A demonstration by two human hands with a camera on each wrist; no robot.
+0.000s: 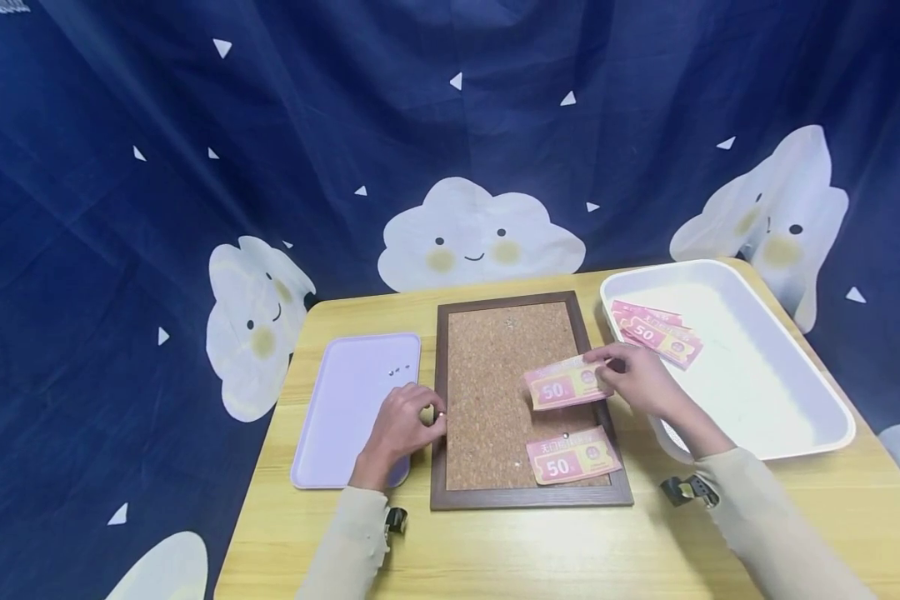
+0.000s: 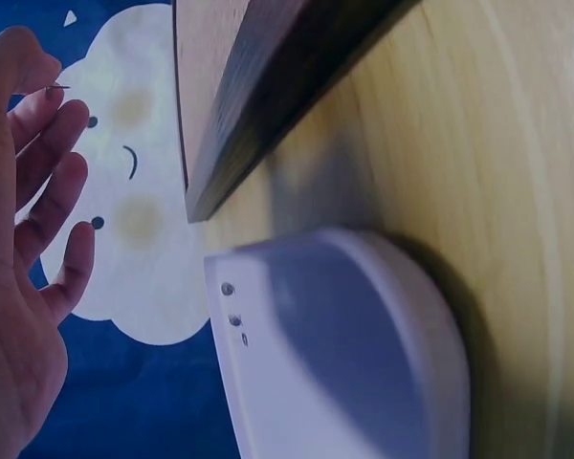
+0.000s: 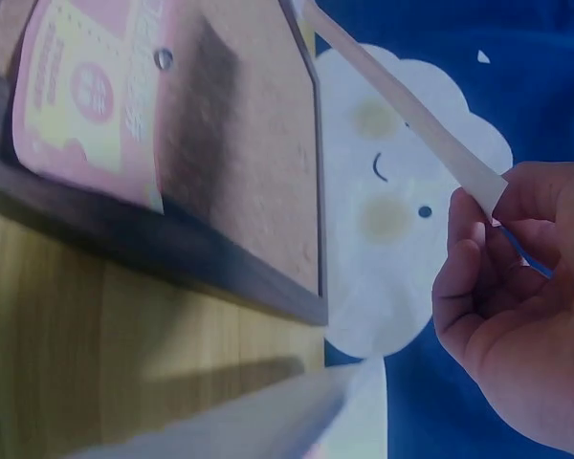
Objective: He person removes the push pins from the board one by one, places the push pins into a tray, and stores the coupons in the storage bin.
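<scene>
one pink 50 voucher [image 1: 566,385] sits pinched in the right hand [image 1: 640,379] over the cork board [image 1: 495,392]. left hand [image 1: 405,425] pinches a pin [image 1: 440,414] at the board's left edge, other fingers spread.

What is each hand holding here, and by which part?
The right hand pinches a pink 50 voucher by its right end over the cork board. The left hand pinches a pushpin at its fingertips.

A pink-and-yellow paper "50" voucher [image 1: 566,384] is hovering tilted over the brown-framed cork board [image 1: 487,392], near its right edge. A tiny silver push pin [image 1: 440,414] is sitting beside the board's left frame edge.
</scene>
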